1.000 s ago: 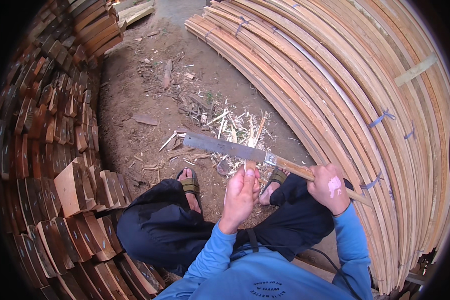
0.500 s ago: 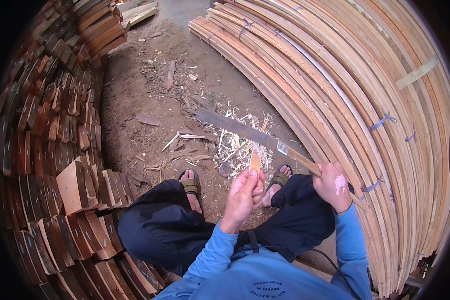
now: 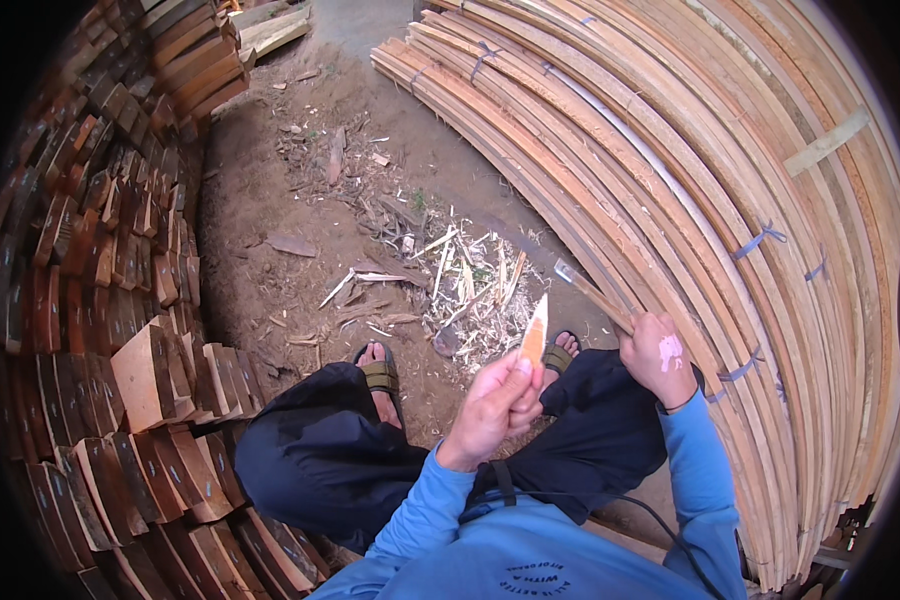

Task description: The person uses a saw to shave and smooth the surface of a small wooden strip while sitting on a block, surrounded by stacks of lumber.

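My left hand is closed around a short piece of wood whose pale, whittled point sticks upward. Further right, my right hand grips the wooden handle of a machete. Its long dark blade slants up and left over the ground, smeared by motion and partly lost against the soil. The blade stands apart from the wooden piece. Below both hands lies a heap of pale wood shavings.
Stacked dark wood blocks rise along the left. Long thin wooden strips, tied in bundles with blue bands, curve along the right. Bark scraps lie on the soil. My sandalled feet flank the shavings.
The machete blade has swung away from the wooden piece, up and to the right. My left hand has turned the piece, so its point now shows larger and leans right.
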{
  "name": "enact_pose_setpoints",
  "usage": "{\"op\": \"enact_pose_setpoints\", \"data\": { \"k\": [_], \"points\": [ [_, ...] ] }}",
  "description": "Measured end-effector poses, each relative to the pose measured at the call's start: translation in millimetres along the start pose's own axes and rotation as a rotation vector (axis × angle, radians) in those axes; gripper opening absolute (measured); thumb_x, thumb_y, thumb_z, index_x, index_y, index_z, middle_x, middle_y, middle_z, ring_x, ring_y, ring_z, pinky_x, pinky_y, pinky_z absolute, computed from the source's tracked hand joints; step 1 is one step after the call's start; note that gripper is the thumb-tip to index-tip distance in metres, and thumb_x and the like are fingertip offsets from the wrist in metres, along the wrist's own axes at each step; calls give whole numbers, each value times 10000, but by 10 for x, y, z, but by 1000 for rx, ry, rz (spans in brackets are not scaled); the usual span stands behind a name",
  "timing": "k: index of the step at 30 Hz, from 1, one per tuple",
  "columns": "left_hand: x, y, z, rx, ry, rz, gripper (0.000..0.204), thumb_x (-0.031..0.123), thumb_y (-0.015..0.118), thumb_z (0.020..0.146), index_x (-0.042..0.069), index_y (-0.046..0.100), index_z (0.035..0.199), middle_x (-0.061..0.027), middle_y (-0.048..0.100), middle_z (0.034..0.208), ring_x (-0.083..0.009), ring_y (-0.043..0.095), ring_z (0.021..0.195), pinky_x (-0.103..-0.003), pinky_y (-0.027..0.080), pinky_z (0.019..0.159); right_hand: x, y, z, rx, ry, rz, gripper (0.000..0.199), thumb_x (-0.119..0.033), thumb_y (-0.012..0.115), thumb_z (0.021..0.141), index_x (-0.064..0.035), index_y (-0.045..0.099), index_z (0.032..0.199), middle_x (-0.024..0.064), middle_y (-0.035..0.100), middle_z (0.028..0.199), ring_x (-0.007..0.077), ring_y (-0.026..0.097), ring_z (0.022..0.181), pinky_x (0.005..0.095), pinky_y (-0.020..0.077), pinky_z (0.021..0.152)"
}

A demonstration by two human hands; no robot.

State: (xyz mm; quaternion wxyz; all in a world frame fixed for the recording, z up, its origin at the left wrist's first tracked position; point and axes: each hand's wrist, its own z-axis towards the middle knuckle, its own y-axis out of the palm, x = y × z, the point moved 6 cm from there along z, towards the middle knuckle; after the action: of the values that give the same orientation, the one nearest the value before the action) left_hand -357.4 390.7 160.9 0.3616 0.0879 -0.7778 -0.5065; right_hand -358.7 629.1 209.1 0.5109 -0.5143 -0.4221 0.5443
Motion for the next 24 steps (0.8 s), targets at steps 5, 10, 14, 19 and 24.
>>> {"op": "enact_pose_setpoints", "data": {
  "k": [5, 10, 14, 19, 24],
  "points": [
    [48, 63, 8, 35, 25, -67, 206, 307, 412, 1190, 121, 500, 1190, 56, 350, 711, -26, 247, 523, -223, 175, 457, 34, 1, 90, -89, 84, 109, 192, -142, 715, 908, 27, 718, 816, 302, 671, 806, 511, 649, 790, 583, 507, 774],
    [0, -109, 96, 117, 113, -62, 166, 295, 407, 1192, 156, 498, 1206, 59, 351, 737, -26, 262, 550, -216, 160, 455, -223, -240, 51, -227, 95, 234, 183, -137, 708, 908, 11, 722, 803, 293, 650, 759, 499, 650, 770, 580, 511, 765],
    [-15, -123, 108, 84, 94, -171, 175, 295, 411, 1192, 155, 516, 1183, 65, 346, 739, -20, 259, 551, -212, 152, 452, -266, -302, -78, -278, 43, 224, 185, -149, 709, 919, -7, 737, 804, 288, 642, 739, 495, 653, 740, 565, 521, 723],
    [9, -51, 57, 95, 22, -201, 186, 313, 418, 1191, 156, 514, 1163, 67, 339, 735, -20, 232, 531, -209, 136, 444, -189, -228, -129, -229, 26, 132, 204, -162, 717, 908, 0, 727, 785, 291, 642, 741, 494, 652, 734, 564, 522, 719],
    [12, 158, -12, -144, -47, -182, 199, 322, 423, 1188, 143, 493, 1141, 63, 334, 727, -24, 237, 531, -210, 147, 444, 53, -113, -118, 117, -56, -76, 173, -136, 715, 880, 15, 720, 796, 299, 641, 745, 489, 648, 737, 566, 512, 721]
  ]
}}
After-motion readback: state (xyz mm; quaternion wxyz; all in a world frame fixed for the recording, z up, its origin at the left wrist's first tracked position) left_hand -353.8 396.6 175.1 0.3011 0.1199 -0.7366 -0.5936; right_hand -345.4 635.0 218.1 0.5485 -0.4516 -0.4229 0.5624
